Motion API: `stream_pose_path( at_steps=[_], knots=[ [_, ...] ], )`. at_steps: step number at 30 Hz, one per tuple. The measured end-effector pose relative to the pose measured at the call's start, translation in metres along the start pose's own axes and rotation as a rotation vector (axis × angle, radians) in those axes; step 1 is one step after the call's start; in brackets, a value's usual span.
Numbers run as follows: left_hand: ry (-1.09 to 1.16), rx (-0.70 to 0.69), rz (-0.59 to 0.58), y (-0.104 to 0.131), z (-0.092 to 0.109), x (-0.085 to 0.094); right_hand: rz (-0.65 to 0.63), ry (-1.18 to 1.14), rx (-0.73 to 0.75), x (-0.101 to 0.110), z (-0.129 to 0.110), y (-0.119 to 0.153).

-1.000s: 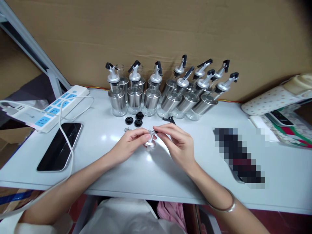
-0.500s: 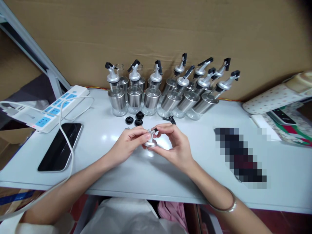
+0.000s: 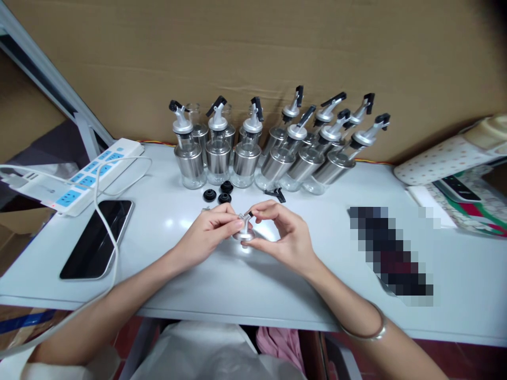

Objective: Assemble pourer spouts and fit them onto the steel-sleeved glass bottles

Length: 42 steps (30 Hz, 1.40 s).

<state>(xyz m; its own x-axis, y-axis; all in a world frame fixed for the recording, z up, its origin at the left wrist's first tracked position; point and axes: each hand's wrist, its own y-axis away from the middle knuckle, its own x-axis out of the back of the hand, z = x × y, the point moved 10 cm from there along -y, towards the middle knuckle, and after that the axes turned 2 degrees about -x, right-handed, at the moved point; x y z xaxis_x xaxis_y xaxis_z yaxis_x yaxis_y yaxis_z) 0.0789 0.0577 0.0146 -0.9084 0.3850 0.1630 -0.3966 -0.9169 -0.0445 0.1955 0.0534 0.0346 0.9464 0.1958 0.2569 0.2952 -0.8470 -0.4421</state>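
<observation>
Both of my hands hold one silver pourer top low over the middle of the table. My left hand pinches its spout side with thumb and fingers. On the other side my right hand grips it, thumb at the base and fingertips at the small black part on top. Just beyond lie three round black stoppers and a few loose black levers. Behind them stand several glass bottles with metal sleeves, many topped with silver pourers and black levers. Some back bottles have bare necks.
A power strip with a white cable and a black phone lie at the left. A pixelated dark object is at the right, near a dotted white flask. Cardboard rises behind the bottles.
The pourer top is tilted slightly differently between my fingers, with its base a little lower. My right fingertips have shifted slightly at the black part. The bottles have stayed put.
</observation>
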Motion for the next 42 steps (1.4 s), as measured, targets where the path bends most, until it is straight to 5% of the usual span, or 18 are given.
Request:
stream_pose_path(
  at_steps=[7,13,19,25,31,38,42],
  knots=[
    [-0.211,-0.111,-0.007,0.001,0.014,0.005,-0.017,-0.097,-0.062,-0.007,-0.001,0.003],
    [-0.771,-0.153,0.328,-0.001,0.017,0.054,0.136,-0.079,-0.086,0.008,-0.003,0.001],
    [-1.105,0.057,0.201,-0.014,-0.02,0.062,0.131,-0.076,-0.073,0.009,-0.004,-0.001],
    [-1.077,0.052,0.219,-0.016,-0.023,0.069,0.144,-0.067,-0.126,0.01,-0.001,0.0],
    [-0.867,-0.21,0.348,-0.005,0.014,0.062,0.211,-0.142,-0.147,0.016,0.002,0.001],
    [-0.867,-0.788,0.219,0.022,0.056,0.011,0.296,-0.065,-0.123,0.027,0.0,0.001],
    [-0.874,-0.939,0.193,0.032,0.066,-0.001,0.323,-0.132,-0.059,0.03,-0.004,0.002]
  ],
)
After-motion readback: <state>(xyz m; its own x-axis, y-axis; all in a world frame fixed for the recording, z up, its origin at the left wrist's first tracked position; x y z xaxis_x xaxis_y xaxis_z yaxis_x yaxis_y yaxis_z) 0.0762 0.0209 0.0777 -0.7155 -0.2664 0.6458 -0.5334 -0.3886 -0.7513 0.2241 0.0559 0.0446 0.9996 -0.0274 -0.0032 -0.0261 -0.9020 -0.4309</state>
